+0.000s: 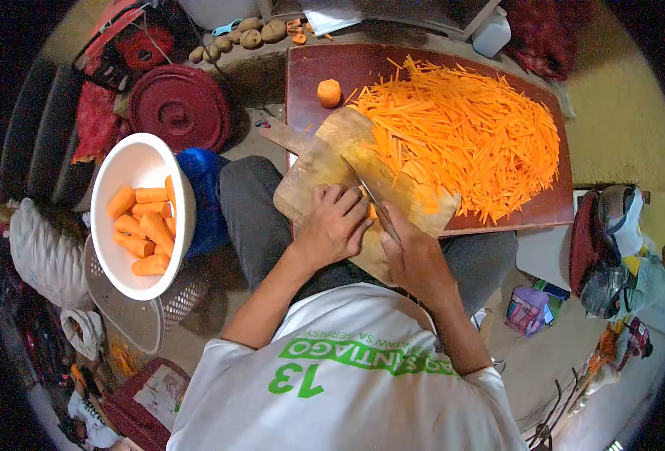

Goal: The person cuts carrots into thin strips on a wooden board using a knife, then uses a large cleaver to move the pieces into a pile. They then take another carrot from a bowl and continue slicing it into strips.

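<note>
A wooden cutting board (310, 180) lies at an angle against a dark red table (314, 64). My right hand (417, 255) is wrapped round the handle of a knife (359, 179), its blade pointing up and away across the board. With bent fingers, my left hand (336, 228) presses on a small carrot piece (371, 210) beside the blade; the fingers partly hide it. A large heap of carrot strips (468, 135) spreads over the table and the board's right side. One peeled carrot chunk (329, 93) stands at the table's upper left.
At my left is a white bowl (105, 252) holding several peeled carrot pieces (152, 225). Behind it sits a dark red round lid (178, 109). Potatoes (250, 38) line the floor beyond the table. Bags (618, 248) stand at the right.
</note>
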